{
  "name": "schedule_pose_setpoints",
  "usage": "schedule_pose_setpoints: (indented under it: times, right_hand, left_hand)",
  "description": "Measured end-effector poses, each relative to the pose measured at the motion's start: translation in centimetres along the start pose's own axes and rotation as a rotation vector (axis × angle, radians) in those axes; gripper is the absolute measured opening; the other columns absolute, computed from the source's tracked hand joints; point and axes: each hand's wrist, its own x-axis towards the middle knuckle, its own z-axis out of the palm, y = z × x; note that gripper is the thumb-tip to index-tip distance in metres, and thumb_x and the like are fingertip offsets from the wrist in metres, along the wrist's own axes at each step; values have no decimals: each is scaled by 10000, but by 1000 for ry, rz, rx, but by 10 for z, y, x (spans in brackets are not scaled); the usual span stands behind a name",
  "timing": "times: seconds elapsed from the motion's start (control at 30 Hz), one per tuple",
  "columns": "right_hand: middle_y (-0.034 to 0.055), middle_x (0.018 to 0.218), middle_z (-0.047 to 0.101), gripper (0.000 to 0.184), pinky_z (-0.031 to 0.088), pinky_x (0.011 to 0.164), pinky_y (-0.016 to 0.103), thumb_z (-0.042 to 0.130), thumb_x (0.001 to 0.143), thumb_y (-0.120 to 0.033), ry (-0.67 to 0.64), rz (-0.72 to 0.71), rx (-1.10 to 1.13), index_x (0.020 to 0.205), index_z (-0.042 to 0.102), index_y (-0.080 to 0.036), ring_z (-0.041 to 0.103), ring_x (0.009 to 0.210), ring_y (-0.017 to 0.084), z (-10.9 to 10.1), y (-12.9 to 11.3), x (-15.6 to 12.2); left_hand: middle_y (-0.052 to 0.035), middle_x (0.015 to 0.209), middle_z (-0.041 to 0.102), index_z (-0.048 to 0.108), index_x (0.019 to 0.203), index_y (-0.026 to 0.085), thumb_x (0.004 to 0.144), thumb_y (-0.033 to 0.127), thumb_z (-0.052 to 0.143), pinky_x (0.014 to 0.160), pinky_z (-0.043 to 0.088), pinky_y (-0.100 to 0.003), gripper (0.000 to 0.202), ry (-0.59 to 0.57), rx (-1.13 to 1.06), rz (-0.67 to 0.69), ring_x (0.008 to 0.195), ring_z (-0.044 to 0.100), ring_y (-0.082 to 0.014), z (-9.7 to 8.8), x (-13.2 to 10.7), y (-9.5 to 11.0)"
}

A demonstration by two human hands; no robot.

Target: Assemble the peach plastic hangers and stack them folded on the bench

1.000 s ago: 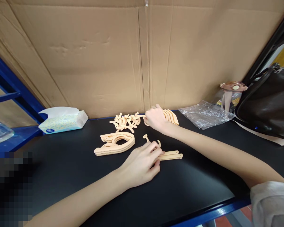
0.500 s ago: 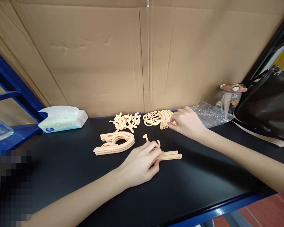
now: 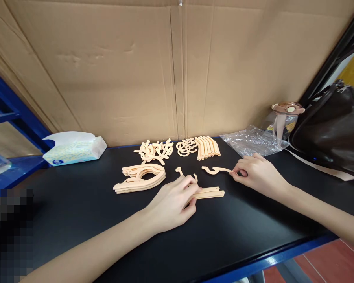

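Beige plastic folding-hanger parts lie on the black table (image 3: 171, 255). With thumb and fingers my right hand (image 3: 261, 177) pinches one end of a hanger arm (image 3: 215, 170), whose notched, hooked end points left. My left hand (image 3: 174, 202) is closed over other hanger parts; two straight bars (image 3: 209, 192) stick out to its right and small curved ends (image 3: 179, 171) show beyond its knuckles. How these join is hidden under the fingers. Left of that hand sits a stack of folded hangers (image 3: 141, 177).
At the back lie a heap of hook pieces (image 3: 155, 151), several ring-like pieces (image 3: 186, 146) and a row of curved arms (image 3: 208, 147). A tissue pack (image 3: 75, 148) stands left. Clear plastic wrap (image 3: 253, 140), a bottle (image 3: 286, 118) and a dark bag (image 3: 327, 129) are right.
My right hand has moved from the row of curved arms toward me and to the right, bringing one hanger arm away. My left hand stays over its parts.
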Motion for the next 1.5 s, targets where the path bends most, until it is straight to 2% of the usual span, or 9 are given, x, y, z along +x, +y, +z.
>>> schedule_pose_setpoints:
  times: [0.2, 0.5, 1.0, 1.27, 1.37, 1.5]
  right_hand:
    - [-19, 556, 582, 243, 328, 676, 302, 533, 863, -261, -17, -2, 22, 659, 652, -202, 551, 594, 138, 2, -1, -5]
    - [-16, 577, 594, 297, 303, 663, 291, 486, 903, -254, 77, -79, -9, 645, 614, -183, 521, 582, 126, 3, -4, -9]
    - [-8, 627, 635, 243, 308, 688, 301, 529, 896, -254, 44, -155, -72, 713, 668, -176, 569, 631, 139, -1, -4, -4]
    - [22, 739, 683, 207, 308, 724, 312, 538, 894, -243, 89, -179, -100, 799, 707, -171, 603, 735, 164, -17, -15, 33]
    - [31, 748, 691, 221, 304, 727, 315, 523, 899, -242, 58, -200, -66, 803, 708, -167, 610, 750, 173, -18, -31, 57]
    - [16, 810, 709, 168, 314, 764, 300, 561, 876, -253, -3, -194, 91, 811, 695, -178, 615, 761, 153, -9, -60, 94]
  left_hand:
    - [-39, 983, 554, 563, 1004, 198, 839, 120, 448, 702, 486, -265, 216, 2, -8, 4, 860, 550, -170, 2, -1, -1]
    - [-35, 975, 557, 575, 1009, 202, 839, 126, 451, 678, 476, -265, 223, -14, -10, -8, 853, 547, -171, -1, 1, 1]
    - [-32, 976, 548, 577, 1036, 195, 851, 132, 445, 696, 475, -275, 235, -10, -12, 0, 862, 531, -171, 2, -1, -2]
    - [-31, 969, 544, 577, 1011, 192, 852, 133, 444, 683, 467, -272, 216, 3, -2, 9, 855, 528, -169, 4, 0, -3]
    - [-33, 983, 545, 570, 1028, 195, 852, 135, 444, 698, 467, -278, 225, 9, 5, 17, 872, 528, -174, 3, -1, -3]
    - [-38, 995, 542, 563, 1046, 198, 858, 135, 433, 713, 466, -280, 237, 0, 14, 30, 882, 523, -179, 3, -1, -2]
